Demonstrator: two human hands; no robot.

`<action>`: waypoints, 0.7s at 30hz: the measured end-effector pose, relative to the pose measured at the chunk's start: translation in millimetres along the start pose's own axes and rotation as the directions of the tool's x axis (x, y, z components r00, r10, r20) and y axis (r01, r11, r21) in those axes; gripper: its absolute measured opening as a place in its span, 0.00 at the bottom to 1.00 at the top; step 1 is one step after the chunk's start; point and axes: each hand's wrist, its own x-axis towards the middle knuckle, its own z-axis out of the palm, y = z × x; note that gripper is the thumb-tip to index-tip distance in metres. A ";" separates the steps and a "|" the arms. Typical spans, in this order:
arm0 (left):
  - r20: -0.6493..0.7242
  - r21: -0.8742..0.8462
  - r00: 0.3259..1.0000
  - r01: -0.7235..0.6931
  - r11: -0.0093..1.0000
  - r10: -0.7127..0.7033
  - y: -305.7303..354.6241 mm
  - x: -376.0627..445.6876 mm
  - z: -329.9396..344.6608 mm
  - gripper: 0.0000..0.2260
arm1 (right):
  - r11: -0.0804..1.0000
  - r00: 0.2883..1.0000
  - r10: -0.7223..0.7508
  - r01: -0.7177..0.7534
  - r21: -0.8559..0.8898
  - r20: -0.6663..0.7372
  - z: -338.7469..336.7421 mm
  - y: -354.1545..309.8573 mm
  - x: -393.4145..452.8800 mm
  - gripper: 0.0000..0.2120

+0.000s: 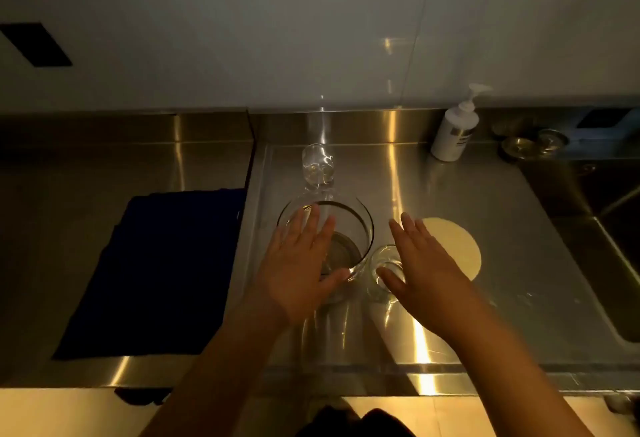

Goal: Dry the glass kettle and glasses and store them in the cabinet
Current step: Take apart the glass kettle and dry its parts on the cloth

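- Left hand [298,256] reaches flat, fingers straight, its grip wide and holding nothing, above the glass kettle [349,225] on the steel surface [485,315].
- Right hand [426,263] likewise spread wide, over a small glass [382,274] just beside the kettle.
- Another glass [317,166] stands behind the kettle.

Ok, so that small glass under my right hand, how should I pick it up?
Grip the small glass round its side wall, right hand coming from the right: it stands upright and the glass kettle crowds its left.
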 end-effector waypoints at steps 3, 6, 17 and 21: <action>0.052 0.021 0.999 -0.013 1.000 0.012 -1.2 4.3 7.1 0.36 | 0.999 0.999 0.028 -0.026 -0.028 0.045 6.2 6.0 5.0 0.37; 0.065 0.040 0.998 -0.003 0.999 0.000 1.2 7.5 16.7 0.37 | 1.000 0.996 0.025 -0.024 -0.010 0.082 11.4 10.6 7.9 0.37; -0.039 0.070 0.996 0.085 0.994 -0.083 9.3 4.1 29.5 0.34 | 0.999 0.965 -0.003 0.012 -0.033 0.262 20.7 24.2 18.2 0.40; -0.068 0.122 0.995 0.086 0.989 -0.078 10.6 3.4 29.4 0.33 | 0.999 0.960 -0.028 0.035 -0.021 0.280 23.9 25.1 19.7 0.40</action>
